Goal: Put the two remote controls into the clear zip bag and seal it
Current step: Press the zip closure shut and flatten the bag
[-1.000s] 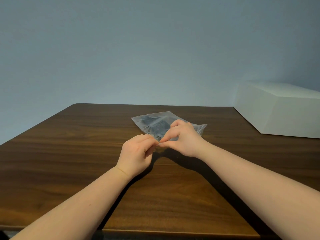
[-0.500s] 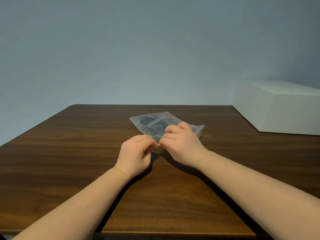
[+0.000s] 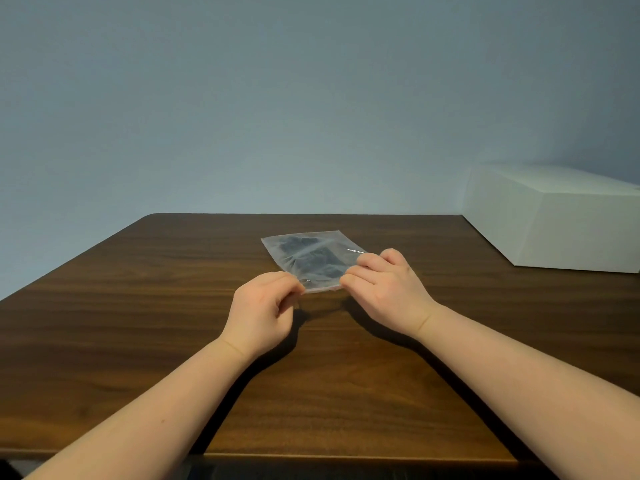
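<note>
On the dark brown wood-grain bench (image 3: 138, 306), centre, lies the clear flat plastic zip bag (image 3: 304, 252), flat on the surface with its near edge toward the person. Left to right:

Left hand (image 3: 263, 311): curled almost closed, thumb and forefinger pressed together on the bag's near-left corner. Other fingers folded into the palm. Knuckles up, heel of the hand just above or on the bench, can't tell which.

Bag: two dark remote controls (image 3: 311, 259) inside, seen as blurred black shapes through the plastic, side by side and touching or overlapping; which is which not separable. Near edge strip runs between the two hands; whether the zip is fully closed can't be read.

Right hand (image 3: 384, 289): half-curled, fingertips (image 3: 348, 279) clamped down on the bag's near-right edge, covering that corner. Thumb hidden under the fingers.

Far right, well apart from the bag: white rectangular cardboard box (image 3: 561, 223) on the bench's back-right corner.
</note>
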A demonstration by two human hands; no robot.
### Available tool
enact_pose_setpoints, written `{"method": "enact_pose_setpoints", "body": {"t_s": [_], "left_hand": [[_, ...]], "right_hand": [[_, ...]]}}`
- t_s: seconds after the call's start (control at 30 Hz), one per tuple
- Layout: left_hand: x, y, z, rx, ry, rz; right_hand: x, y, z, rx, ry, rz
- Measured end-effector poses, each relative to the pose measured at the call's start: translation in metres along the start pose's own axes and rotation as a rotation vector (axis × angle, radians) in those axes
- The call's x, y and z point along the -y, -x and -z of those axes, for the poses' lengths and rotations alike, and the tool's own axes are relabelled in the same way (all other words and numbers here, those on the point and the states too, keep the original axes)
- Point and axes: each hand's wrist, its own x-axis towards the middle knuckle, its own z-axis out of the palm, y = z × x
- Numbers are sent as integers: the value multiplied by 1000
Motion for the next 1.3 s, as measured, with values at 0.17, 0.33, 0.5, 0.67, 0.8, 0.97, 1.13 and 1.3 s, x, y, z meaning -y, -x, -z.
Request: {"method": "enact_pose_setpoints", "body": {"t_s": [0.17, 0.33, 0.5, 0.67, 0.8, 0.97, 1.13, 1.3], "left_hand": [[3, 5, 2, 11, -12, 10], [10, 10, 6, 46, -6, 23], [10, 6, 9, 229, -122, 101], [-15, -13, -4, 307, -422, -47], [-36, -25, -26, 229, -428, -62], [-19, -29, -29, 227, -372, -70], [-15, -23, -28, 213, -321, -32], [-15, -23, -30, 182, -219, 1]], "right_hand": [[-4, 11, -2, 11, 18, -36], [-10, 22, 4, 75, 21, -101], [4, 16, 0, 180, -37, -153], [4, 7, 3, 227, -66, -165], [4, 1, 11, 248, -112, -177], [-12, 14, 13, 264, -137, -199], [-17, 29, 8, 261, -96, -195], [-4, 22, 10, 142, -154, -175]]}}
